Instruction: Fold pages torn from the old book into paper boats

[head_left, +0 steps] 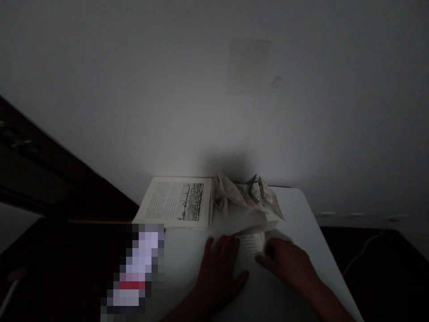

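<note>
A partly folded sheet of printed paper lies on the white table in front of me, with one flap standing up along its far side. My left hand rests flat, fingers stretched and thumb apart, its fingertips at the paper's left edge. At the right edge, my right hand has its fingers curled in, pinching the paper near a raised fold. Dim light hides the exact finger contact. Behind the sheet stand several folded paper shapes with pointed corners, made from printed pages.
A stack of printed pages with a landscape picture sits at the table's back left. The table meets a pale wall. A blurred-out patch covers something at the left edge. A cable hangs at the right.
</note>
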Motion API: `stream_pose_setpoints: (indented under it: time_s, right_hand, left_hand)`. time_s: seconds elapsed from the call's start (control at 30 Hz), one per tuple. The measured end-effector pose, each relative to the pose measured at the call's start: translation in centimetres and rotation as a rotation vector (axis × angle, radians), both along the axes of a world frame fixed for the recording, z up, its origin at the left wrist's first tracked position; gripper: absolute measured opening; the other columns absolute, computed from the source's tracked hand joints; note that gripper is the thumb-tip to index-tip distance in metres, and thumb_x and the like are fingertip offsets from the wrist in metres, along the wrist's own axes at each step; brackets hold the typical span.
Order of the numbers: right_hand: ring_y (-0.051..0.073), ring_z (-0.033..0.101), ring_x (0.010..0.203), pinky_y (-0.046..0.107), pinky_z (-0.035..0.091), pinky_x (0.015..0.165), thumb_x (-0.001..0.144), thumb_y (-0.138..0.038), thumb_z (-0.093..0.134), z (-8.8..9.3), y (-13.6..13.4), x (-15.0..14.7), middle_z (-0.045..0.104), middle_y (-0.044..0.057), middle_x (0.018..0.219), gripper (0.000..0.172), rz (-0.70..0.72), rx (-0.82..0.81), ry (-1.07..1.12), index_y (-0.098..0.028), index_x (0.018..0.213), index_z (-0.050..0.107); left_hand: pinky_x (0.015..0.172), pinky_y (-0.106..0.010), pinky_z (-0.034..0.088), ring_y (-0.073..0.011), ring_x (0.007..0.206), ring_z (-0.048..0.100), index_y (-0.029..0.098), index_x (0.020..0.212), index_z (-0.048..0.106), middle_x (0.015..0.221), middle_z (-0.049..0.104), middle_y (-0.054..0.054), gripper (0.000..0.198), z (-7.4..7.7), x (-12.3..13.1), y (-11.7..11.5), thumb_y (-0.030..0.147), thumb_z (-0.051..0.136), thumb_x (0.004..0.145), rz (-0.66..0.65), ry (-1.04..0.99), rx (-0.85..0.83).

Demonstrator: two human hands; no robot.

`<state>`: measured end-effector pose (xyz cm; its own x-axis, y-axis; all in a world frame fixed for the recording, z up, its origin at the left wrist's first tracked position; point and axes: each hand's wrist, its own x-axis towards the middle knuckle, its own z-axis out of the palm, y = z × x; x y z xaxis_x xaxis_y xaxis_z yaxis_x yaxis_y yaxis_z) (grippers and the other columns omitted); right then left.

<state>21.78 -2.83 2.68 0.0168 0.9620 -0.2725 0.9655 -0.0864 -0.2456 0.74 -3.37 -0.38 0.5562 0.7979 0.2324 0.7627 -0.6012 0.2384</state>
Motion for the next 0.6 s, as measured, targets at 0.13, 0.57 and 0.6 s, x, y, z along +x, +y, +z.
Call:
stream_pose_setpoints:
  time_s: [0.13, 0.57, 0.6]
  right_hand:
    - [0.022, 0.062, 0.07, 0.028, 0.034, 0.056, 0.071, -0.045, 0.059, 0.1, -0.7, 0.8, 0.068, 0.004, 0.074, 0.024, -0.007, -0.012, 0.016, -0.021, 0.072, 0.062]
    - [0.019, 0.06, 0.066, 0.028, 0.038, 0.057, 0.072, -0.033, 0.06, 0.9, -1.9, 3.1, 0.065, 0.001, 0.07, 0.011, -0.015, -0.006, 0.131, -0.023, 0.07, 0.059]
    - [0.019, 0.06, 0.067, 0.028, 0.039, 0.059, 0.074, -0.036, 0.058, 1.3, -1.7, 3.2, 0.065, 0.001, 0.071, 0.014, -0.026, 0.04, 0.154, -0.023, 0.071, 0.058]
  left_hand:
    - [0.096, -0.048, 0.028, -0.0282, 0.112, 0.046, 0.018, 0.127, 0.045, 0.124, 0.054, -0.01, 0.058, 0.3, 0.1, 0.0, 0.055, 0.044, 0.082, 0.009, -0.004, 0.025]
    - [0.097, -0.05, 0.027, -0.0286, 0.114, 0.046, 0.018, 0.129, 0.044, 0.126, 0.053, -0.011, 0.057, 0.0, -0.1, 0.0, 0.054, 0.042, 0.083, -0.003, -0.002, 0.026]
    - [0.097, -0.05, 0.027, -0.0286, 0.114, 0.046, 0.019, 0.128, 0.044, 0.126, 0.053, -0.011, 0.057, 0.1, -0.2, 0.0, 0.053, 0.042, 0.083, -0.007, -0.002, 0.021]
